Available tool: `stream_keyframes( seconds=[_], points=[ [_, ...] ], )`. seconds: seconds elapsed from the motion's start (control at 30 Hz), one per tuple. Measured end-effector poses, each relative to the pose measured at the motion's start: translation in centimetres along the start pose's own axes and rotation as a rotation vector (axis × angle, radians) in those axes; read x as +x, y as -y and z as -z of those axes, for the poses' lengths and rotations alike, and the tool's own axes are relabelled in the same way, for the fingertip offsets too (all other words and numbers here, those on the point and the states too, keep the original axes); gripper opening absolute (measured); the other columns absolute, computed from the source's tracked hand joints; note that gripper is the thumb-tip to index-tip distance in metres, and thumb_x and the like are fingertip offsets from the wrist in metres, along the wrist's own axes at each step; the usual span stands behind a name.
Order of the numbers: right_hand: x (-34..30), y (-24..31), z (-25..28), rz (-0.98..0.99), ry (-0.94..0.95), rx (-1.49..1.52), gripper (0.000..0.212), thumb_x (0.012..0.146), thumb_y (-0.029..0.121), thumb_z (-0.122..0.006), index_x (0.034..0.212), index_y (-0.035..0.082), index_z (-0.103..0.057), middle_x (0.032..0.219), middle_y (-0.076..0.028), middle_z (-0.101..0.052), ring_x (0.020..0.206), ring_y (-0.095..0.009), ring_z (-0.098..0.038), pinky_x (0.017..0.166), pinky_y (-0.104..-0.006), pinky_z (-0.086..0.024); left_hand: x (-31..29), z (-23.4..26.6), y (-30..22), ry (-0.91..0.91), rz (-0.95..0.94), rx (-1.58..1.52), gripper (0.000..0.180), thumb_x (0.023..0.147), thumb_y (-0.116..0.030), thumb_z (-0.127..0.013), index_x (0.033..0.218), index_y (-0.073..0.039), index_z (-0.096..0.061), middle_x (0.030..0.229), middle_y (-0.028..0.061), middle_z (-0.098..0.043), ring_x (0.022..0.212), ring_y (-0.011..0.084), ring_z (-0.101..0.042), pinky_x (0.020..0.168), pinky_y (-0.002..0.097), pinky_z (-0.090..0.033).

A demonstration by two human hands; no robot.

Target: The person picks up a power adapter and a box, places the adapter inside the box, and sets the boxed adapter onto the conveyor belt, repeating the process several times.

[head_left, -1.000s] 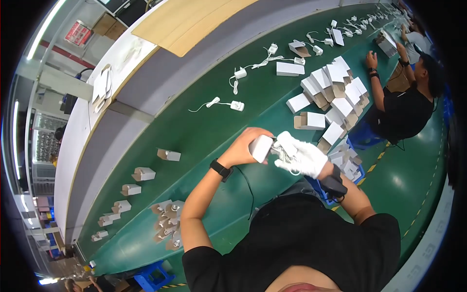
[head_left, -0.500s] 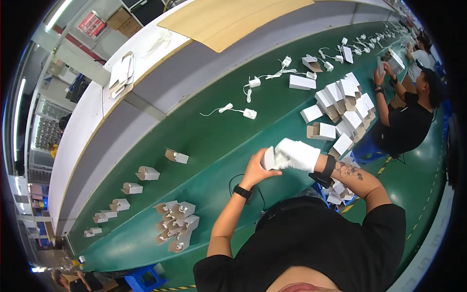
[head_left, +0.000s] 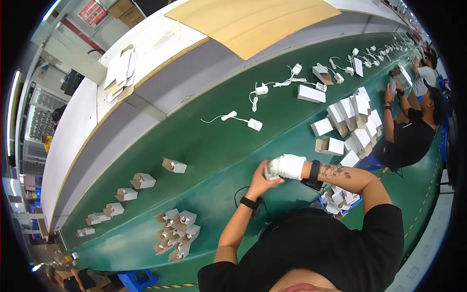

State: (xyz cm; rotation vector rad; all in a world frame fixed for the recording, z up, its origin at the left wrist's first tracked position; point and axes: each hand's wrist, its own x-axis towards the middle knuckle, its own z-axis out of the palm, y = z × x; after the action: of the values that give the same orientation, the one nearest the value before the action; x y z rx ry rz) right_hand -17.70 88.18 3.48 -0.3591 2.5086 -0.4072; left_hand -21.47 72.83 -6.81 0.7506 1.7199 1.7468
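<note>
In front of my chest, my left hand [head_left: 261, 183] closes around a small white box [head_left: 268, 171], thumb along its near side. My right hand [head_left: 289, 167], in a white glove, presses against the same box from the right; its fingers cover much of the box, and whether they hold anything else is hidden. Beyond my hands, a white power adapter [head_left: 254, 124] with a bundled cable lies on the green conveyor belt. To my left on the green table stands a cluster of open white boxes [head_left: 184, 220] with white items showing inside.
To the right lie piled open white boxes [head_left: 357, 114], with a blue crate [head_left: 346, 208] of white pieces beside me. More adapters [head_left: 296, 69] and open boxes [head_left: 144, 181] sit along the belt. A co-worker [head_left: 408, 131] handles a box at right. Cardboard [head_left: 253, 24] overhangs the shelf.
Both my hands have shifted slightly down with the box, and the gloved right hand covers it more closely. The view has turned a little. The co-worker still holds a box.
</note>
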Motion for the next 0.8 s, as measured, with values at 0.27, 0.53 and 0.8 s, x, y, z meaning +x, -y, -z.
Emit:
stream_keyframes(
  seconds=[0.27, 0.53, 0.8],
  points=[
    [13.1, -9.6, -1.6, -0.239, -1.078, 0.260, 0.064, 0.062, 0.021, -0.079, 0.119, 0.008, -0.053, 0.114, -0.013, -0.059, 0.108, -0.033, -0.054, 0.093, -0.0373, -0.045, 7.7, 14.9, 3.1, -0.590, -0.268, -0.017, 0.072, 0.065, -0.010, -0.079, 0.124, -0.002, -0.040, 0.125, 0.0139, -0.045, 0.113, 0.0213, -0.048, 0.097, 0.0334, -0.039],
    [20.9, -8.9, -0.5, -0.532, -0.861, 0.475, 0.038, 0.066, 0.022, -0.076, 0.096, 0.005, -0.057, 0.096, -0.012, -0.061, 0.094, -0.030, -0.058, 0.080, -0.0388, -0.048, 4.6, 15.6, 3.5, -0.742, -0.229, 0.187, 0.071, 0.070, -0.012, -0.077, 0.129, -0.001, -0.037, 0.129, 0.0137, -0.041, 0.118, 0.0210, -0.043, 0.097, 0.0318, -0.038],
    [5.1, -2.2, 3.1, 0.059, -1.330, 0.033, 0.019, 0.074, 0.020, -0.069, 0.079, 0.007, -0.055, 0.075, -0.009, -0.059, 0.071, -0.028, -0.060, 0.068, -0.0367, -0.049, -2.9, 3.0, -1.8, -0.170, 0.335, -0.782, 0.057, 0.092, -0.044, -0.049, 0.127, 0.000, -0.042, 0.123, 0.0161, -0.052, 0.111, 0.0256, -0.052, 0.090, 0.0376, -0.045]
  ],
)
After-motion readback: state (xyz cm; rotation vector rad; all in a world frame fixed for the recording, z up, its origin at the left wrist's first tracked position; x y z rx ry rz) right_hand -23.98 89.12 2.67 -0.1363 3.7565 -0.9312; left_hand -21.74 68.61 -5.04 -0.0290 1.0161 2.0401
